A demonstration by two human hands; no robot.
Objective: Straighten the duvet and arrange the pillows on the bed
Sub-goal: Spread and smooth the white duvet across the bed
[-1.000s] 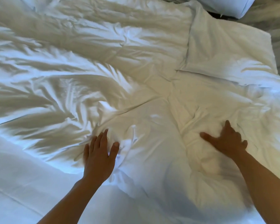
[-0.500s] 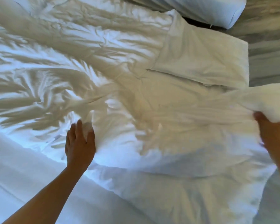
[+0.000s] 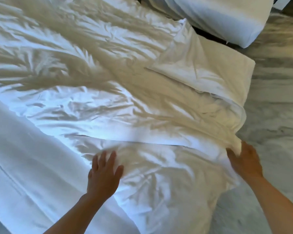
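A crumpled white duvet (image 3: 95, 85) covers most of the bed, with a folded-over corner (image 3: 205, 68) at the right edge. My left hand (image 3: 103, 174) lies flat on the duvet's near part, fingers spread, blurred by motion. At the duvet's right edge, my right hand (image 3: 243, 161) pinches a bunched fold of the fabric by the bed's side. A white pillow (image 3: 223, 16) lies at the top right, beyond the duvet's corner.
A smooth white bed sheet (image 3: 24, 166) shows at the lower left. Grey marbled floor (image 3: 276, 102) runs along the bed's right side. A dark gap (image 3: 205, 33) separates the pillow from the duvet corner.
My right hand has come down from a raised pull, and the lifted duvet edge has dropped onto the bed. My left hand slid right and flattened. The view shifted, showing more pillow and floor.
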